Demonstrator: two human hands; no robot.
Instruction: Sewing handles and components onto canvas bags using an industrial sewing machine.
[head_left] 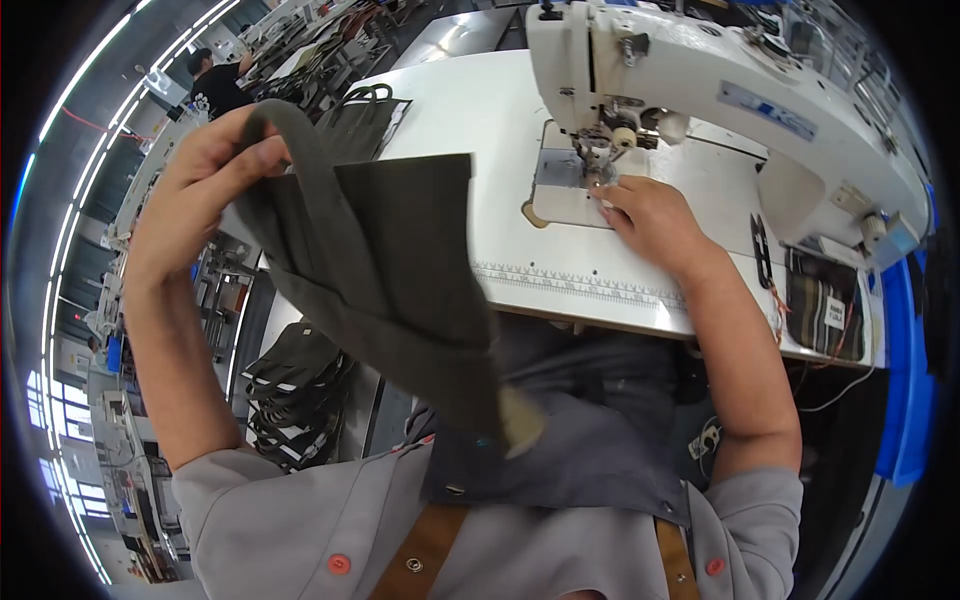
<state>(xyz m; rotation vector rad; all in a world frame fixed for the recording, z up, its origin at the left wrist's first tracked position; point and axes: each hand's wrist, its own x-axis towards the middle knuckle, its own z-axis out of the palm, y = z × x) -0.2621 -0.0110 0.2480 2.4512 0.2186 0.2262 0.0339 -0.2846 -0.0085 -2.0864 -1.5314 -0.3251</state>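
My left hand (pixel 205 170), raised at the left, pinches the looped strap of a dark olive fabric piece (pixel 415 250). The piece hangs down across the table's front edge toward my lap, its lower end blurred and showing a paler patch. A white sewing machine (pixel 700 65) stands on the table at the right. Close by its presser foot (pixel 597 172) is my right hand (pixel 655 218), thumb and fingertips drawn together over the metal plate. Whatever those fingertips may hold is too small to make out.
More dark fabric pieces (pixel 365 125) lie at the table's left end. Below them hangs a stack of similar pieces (pixel 295 390). Thread snips (pixel 762 255) and a striped cloth (pixel 825 305) lie right of my forearm. A person (pixel 218 88) works at the far left.
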